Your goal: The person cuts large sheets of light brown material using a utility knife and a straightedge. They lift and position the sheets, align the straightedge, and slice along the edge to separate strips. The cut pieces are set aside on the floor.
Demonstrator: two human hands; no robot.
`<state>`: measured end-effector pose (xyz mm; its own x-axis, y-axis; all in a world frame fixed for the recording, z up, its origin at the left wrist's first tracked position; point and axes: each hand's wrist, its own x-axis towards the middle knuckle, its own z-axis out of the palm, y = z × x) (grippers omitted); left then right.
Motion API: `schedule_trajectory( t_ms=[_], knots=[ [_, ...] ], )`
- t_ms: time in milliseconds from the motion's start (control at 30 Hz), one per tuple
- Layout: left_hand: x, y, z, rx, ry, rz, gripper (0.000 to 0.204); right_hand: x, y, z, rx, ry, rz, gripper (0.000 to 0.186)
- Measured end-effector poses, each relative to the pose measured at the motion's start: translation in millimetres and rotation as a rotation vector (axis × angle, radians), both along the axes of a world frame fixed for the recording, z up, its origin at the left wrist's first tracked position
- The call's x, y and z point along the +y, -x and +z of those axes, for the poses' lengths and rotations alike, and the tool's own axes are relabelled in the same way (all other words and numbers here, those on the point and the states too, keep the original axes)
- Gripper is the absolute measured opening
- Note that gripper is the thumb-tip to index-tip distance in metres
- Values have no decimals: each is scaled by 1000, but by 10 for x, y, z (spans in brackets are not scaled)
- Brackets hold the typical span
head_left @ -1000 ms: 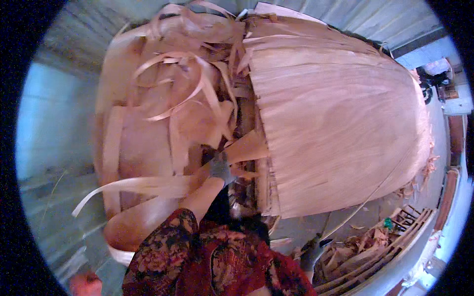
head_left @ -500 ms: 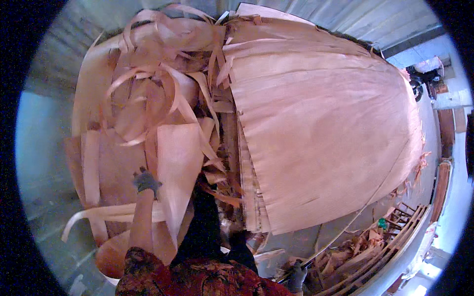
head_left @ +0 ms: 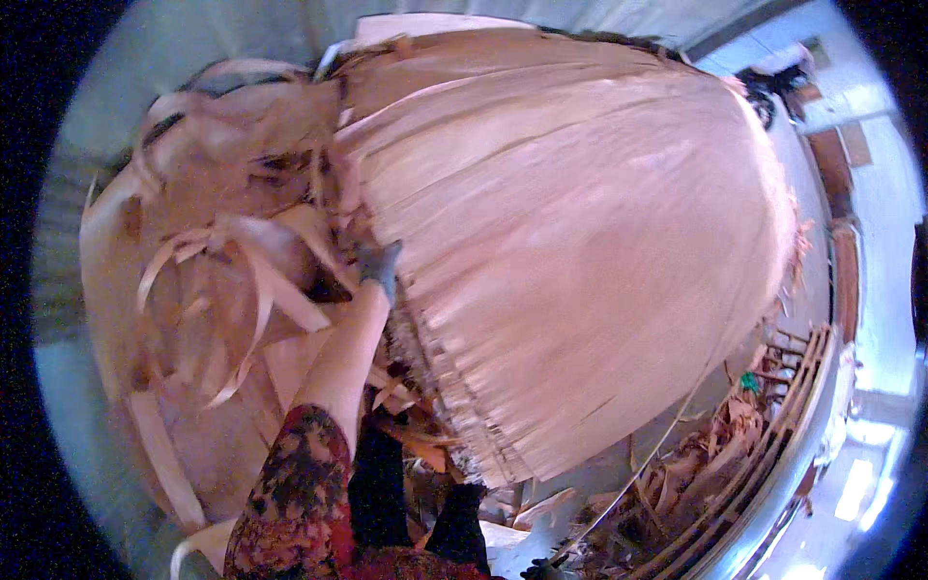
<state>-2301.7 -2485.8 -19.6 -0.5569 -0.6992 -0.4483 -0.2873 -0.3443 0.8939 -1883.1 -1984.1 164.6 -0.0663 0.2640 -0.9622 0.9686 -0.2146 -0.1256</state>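
My left hand [head_left: 377, 266], in a grey glove, reaches to the seam between a loose heap of curled pale wood-veneer strips [head_left: 256, 300] and a broad stack of veneer sheets [head_left: 580, 261] on its right; its fingers are blurred, so their grip is unclear. Low at the frame's bottom edge, my right hand [head_left: 538, 569], in a dark glove, grips a long thin stick [head_left: 638, 469] that slants up to the right, along the stack's near side.
A slatted wooden rack [head_left: 793, 396] with veneer scraps and a green item [head_left: 748, 382] lies at the lower right. Boards [head_left: 833, 164] lean against a white wall, near a parked motorbike [head_left: 773, 87]. A corrugated wall [head_left: 232, 39] rises behind the pile.
My left hand has moved up and right, from spread over the loose strips to the seam beside the stack. The view has swung, shifting the stack leftward. The stick stays in my right hand.
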Motion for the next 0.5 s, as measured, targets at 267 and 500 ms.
schedule_trajectory(
  t_ms=[267,500],
  knots=[
    [222,47,-459,-314,-131,122,60,263,-676,-57,57,-62,-111,36],
    [259,71,-1053,-297,78,-28,65,674,-1825,-751,181,-196,-148,40]
  ],
)
